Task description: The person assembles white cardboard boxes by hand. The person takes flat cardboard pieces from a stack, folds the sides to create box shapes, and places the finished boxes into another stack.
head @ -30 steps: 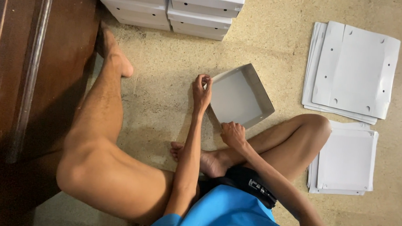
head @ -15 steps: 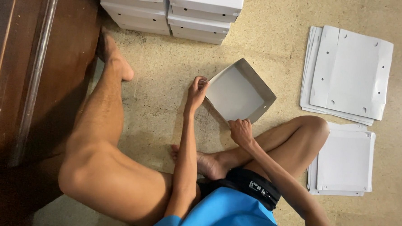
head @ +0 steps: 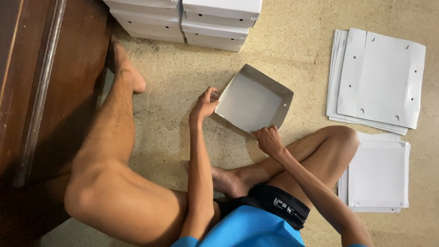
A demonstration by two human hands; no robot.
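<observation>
- The left hand (head: pixel 204 106) has its fingers (head: pixel 212 94) closed on the left corner of a half-folded white cardboard box tray (head: pixel 252 100).
- The right hand (head: pixel 268 139) has its fingers (head: pixel 264 132) pinching the tray's near edge.
- The tray rests on the speckled floor (head: pixel 292 38), between both hands, open side up.
- Finished white boxes (head: pixel 194 13) are stacked beyond it; flat cardboard blanks (head: pixel 379 78) lie well apart, to the right.

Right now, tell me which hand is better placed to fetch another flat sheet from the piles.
Right. The right hand grips the box tray's near edge, on the same side as both flat sheet stacks. The left hand holds the tray's far-left corner, so it would probably have to cross over the tray.
</observation>
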